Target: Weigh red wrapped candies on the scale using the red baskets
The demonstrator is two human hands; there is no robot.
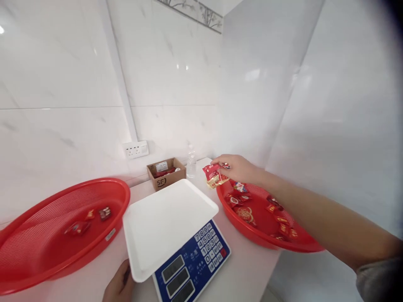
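Observation:
My right hand (237,165) is closed on red and gold wrapped packets (215,176), held above the left rim of the right-hand red basket (245,226). Several red-wrapped candies (234,199) lie scattered inside that basket. A digital scale (192,264) with a white tray (170,214) and a blue keypad panel stands in the middle of the table, its tray bare. Beside the tray's near left corner is my left hand (119,285), cut off by the frame's lower edge. Its fingertips are partly hidden, and whether it grips the scale is unclear.
Another red basket (115,184) stands on the left with a few wrapped candies (78,227) in it. Behind the scale are a small cardboard box (170,179) with items inside and a clear plastic bottle (190,163). Tiled walls and a power socket (136,149) border the table.

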